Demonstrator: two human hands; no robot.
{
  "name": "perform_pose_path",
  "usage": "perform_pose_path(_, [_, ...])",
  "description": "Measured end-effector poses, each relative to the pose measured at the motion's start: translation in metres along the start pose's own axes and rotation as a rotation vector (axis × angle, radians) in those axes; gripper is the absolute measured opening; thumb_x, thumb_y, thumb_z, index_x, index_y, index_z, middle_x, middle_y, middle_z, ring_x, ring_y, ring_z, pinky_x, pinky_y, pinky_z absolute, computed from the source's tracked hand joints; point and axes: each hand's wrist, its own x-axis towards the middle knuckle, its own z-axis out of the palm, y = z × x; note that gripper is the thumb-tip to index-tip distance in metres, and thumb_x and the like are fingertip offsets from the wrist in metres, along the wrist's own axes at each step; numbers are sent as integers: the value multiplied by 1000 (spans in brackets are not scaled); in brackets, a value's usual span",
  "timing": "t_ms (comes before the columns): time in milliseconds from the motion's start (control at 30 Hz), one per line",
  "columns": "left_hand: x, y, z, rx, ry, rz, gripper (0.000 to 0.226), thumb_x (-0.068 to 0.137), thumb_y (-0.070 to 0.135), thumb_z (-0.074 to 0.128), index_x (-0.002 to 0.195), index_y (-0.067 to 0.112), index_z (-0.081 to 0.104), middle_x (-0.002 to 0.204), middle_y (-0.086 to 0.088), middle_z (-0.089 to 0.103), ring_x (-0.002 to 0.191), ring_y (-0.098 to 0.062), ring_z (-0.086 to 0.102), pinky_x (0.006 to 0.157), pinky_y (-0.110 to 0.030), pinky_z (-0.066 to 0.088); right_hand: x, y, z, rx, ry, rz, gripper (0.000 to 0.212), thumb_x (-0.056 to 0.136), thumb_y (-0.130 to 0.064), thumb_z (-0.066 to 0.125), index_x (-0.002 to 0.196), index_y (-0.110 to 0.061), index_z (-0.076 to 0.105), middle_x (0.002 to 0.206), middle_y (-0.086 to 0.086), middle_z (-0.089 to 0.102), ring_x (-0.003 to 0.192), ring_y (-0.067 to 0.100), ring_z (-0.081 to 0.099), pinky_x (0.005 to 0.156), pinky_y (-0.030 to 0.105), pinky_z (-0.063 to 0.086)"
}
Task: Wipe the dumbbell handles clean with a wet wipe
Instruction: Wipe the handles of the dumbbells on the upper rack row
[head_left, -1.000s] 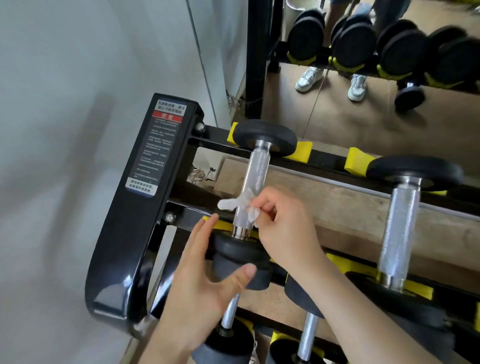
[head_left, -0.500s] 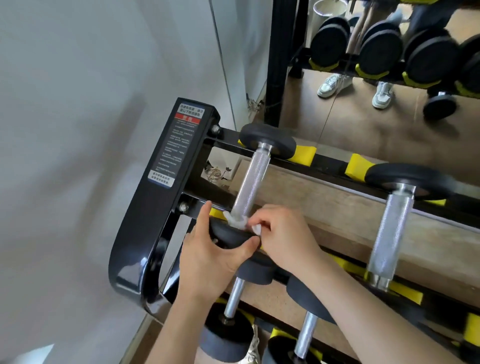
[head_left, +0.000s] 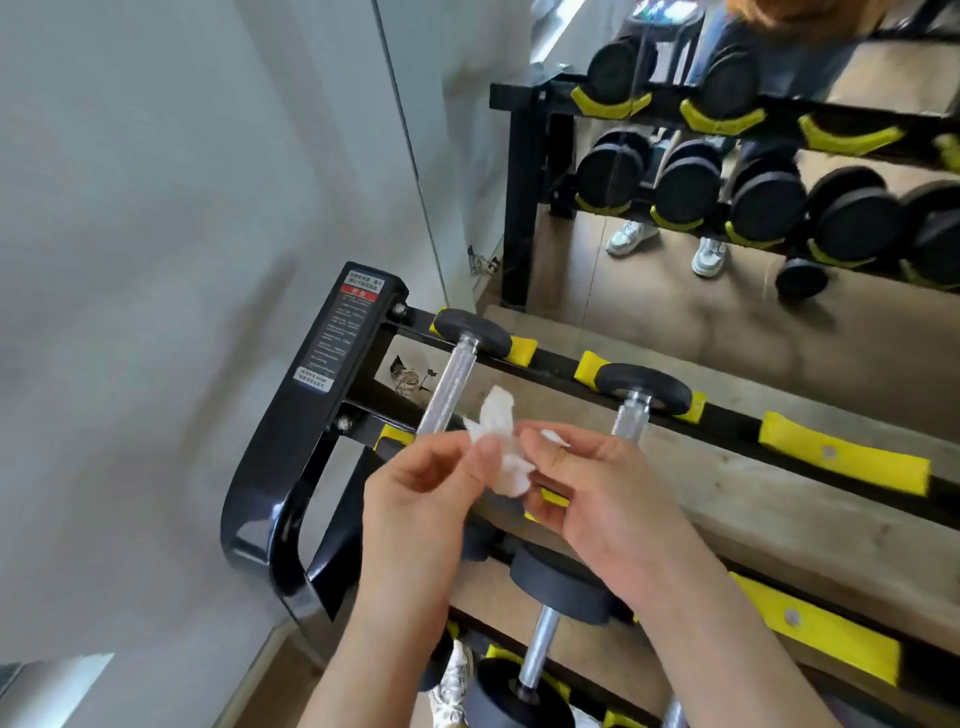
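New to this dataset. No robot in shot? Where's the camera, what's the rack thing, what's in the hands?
No robot: a person works with two bare hands. The picture comes from a wide-angle camera on their head, looking forward and down. Below is a black dumbbell rack with yellow cradles; the mirror behind reflects it. Small dumbbells lie across its rails, like the leftmost dumbbell with its metal handle. The left hand and right hand both pinch a crumpled white wet wipe between them, seemingly not touching the handle.

label (head_left: 340, 338) print illegible, dumbbell's (head_left: 449, 387) near end behind left hand (head_left: 415, 499)
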Motion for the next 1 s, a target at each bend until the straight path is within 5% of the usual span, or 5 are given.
perform_pose_path(167, [-38, 16, 21, -517, -155, -231, 30, 92, 22, 56, 99, -7, 63, 110, -27, 62, 98, -30, 63, 83, -33, 56, -55, -18, -10, 384, 105, -29, 15, 89, -10, 58, 86, -7, 73, 80, 11, 70, 64, 16, 60, 44, 18, 48])
perform_pose_path(367, [-68, 35, 41, -558, -194, -211, 12, 80, 20, 67, 86, 15, 59, 72, -5, 45, 60, -13, 49, 53, -21, 48, -96, -35, -31, 545, 283, -106, 20, 97, -11, 53, 86, -5, 68, 71, 10, 61, 48, 10, 57, 40, 17, 47])
perform_pose_path(633, [-74, 46, 34, 523, -477, -77, 34, 70, 52, 78, 80, 21, 70, 65, 1, 56, 57, -8, 44, 55, -19, 34, -109, -41, -60, 115, 307, -219, 16, 92, -24, 62, 106, -16, 64, 86, 8, 62, 71, 15, 61, 58, 26, 50])
perform_pose_path(700, [-70, 43, 25, 615, -500, -98, 38, 74, 48, 75, 76, 11, 69, 58, 2, 48, 53, -8, 40, 54, -21, 31, -109, -36, -69, -7, 230, -176, 45, 81, -16, 74, 120, -25, 55, 104, 13, 63, 84, 20, 67, 71, 30, 55])
perform_pose_path(1000, [-37, -4, 15, -154, -667, -342, 43, 66, 39, 82, 88, 3, 75, 83, -15, 71, 74, -19, 67, 65, -22, 50, -92, 12, -78, -920, 70, -113, 28, 74, -56, 73, 97, -42, 64, 95, -17, 59, 83, -1, 58, 74, 18, 48])
